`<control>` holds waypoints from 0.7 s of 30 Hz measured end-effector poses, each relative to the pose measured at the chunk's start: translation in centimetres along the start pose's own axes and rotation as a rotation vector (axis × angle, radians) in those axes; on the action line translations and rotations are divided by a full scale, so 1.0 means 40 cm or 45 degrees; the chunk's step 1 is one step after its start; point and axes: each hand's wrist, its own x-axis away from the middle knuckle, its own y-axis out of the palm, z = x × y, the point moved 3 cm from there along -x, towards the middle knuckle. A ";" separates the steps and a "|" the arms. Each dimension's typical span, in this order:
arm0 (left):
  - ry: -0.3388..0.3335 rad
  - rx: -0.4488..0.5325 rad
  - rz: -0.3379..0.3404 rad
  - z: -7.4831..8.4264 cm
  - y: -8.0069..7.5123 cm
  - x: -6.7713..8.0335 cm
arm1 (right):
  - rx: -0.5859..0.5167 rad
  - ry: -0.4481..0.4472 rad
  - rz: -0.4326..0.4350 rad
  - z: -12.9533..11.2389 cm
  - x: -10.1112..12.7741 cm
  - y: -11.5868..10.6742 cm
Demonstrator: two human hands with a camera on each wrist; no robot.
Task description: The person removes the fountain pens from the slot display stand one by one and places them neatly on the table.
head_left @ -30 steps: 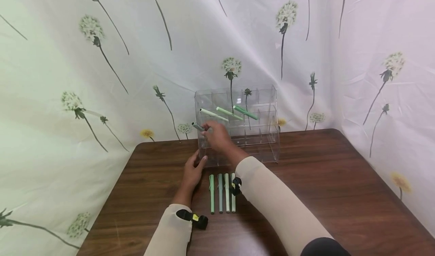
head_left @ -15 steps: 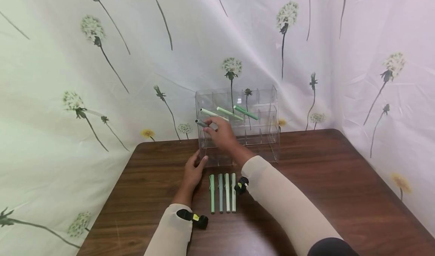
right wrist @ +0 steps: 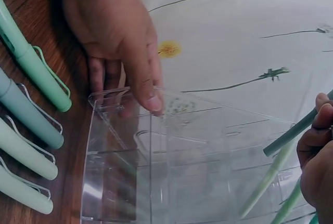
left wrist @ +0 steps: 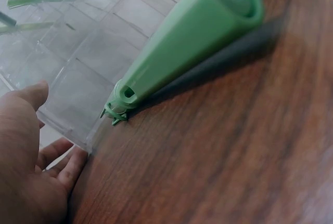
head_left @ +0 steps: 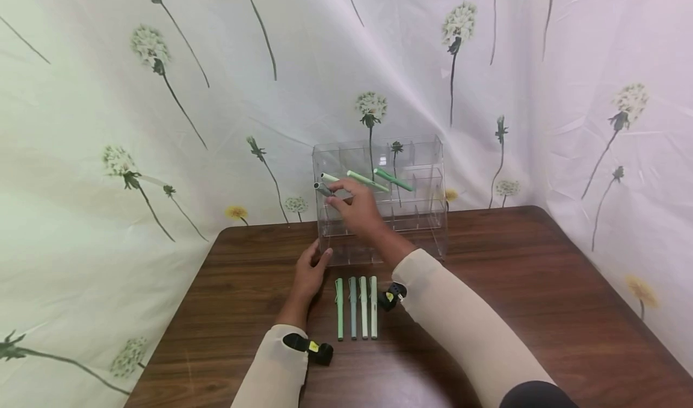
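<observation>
Head view: the right hand (head_left: 358,210) pinches a grey-green pen (head_left: 323,189), one end jutting left past the fingertips, at the upper left of the clear rack (head_left: 403,222). Three pens (head_left: 368,181) slant on the rack. The left hand (head_left: 310,274) grips its lower left corner; four pens (head_left: 354,309) lie on the table (head_left: 514,263).

Left wrist view: a green pen (left wrist: 187,42) looms close, hiding part of the rack.

Right wrist view: the pinched pen's free end points down-left.
</observation>
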 end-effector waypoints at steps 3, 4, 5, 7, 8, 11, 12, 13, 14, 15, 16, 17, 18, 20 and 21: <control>-0.007 0.000 0.001 0.001 0.001 0.001 | -0.014 0.026 0.017 -0.008 0.007 -0.015; -0.007 0.000 0.003 0.001 0.001 0.001 | -0.019 0.035 0.020 -0.011 0.011 -0.021; -0.006 0.000 0.005 0.001 0.002 0.001 | -0.025 0.041 0.021 -0.014 0.013 -0.027; -0.005 0.006 0.005 0.001 0.003 0.000 | -0.038 0.056 0.020 -0.020 0.018 -0.039; -0.004 0.008 0.005 0.000 0.003 -0.001 | -0.045 0.067 0.020 -0.022 0.021 -0.045; 0.003 0.007 0.002 -0.001 0.003 -0.001 | -0.066 0.068 0.020 -0.026 0.028 -0.061; 0.008 0.005 0.003 -0.002 0.003 -0.002 | -0.076 0.067 0.018 -0.026 0.029 -0.065; 0.013 0.005 0.002 -0.003 0.003 -0.002 | -0.090 0.065 0.013 -0.027 0.032 -0.070; 0.018 0.003 0.002 -0.004 0.002 -0.001 | -0.103 0.066 0.007 -0.027 0.035 -0.074; 0.023 -0.001 0.003 -0.005 0.002 -0.001 | -0.124 0.065 0.001 -0.027 0.038 -0.078; 0.028 -0.006 0.004 -0.004 0.001 -0.001 | -0.136 0.068 -0.004 -0.027 0.041 -0.082; 0.030 -0.005 0.005 -0.004 0.001 -0.001 | -0.148 0.070 -0.009 -0.028 0.045 -0.086; 0.030 -0.008 0.004 -0.005 0.001 -0.002 | -0.158 0.079 -0.015 -0.027 0.050 -0.090; 0.026 -0.009 0.003 -0.004 0.000 0.000 | -0.164 0.085 -0.017 -0.026 0.059 -0.096; 0.026 -0.010 0.003 -0.004 0.000 0.000 | -0.161 0.084 -0.018 -0.025 0.063 -0.100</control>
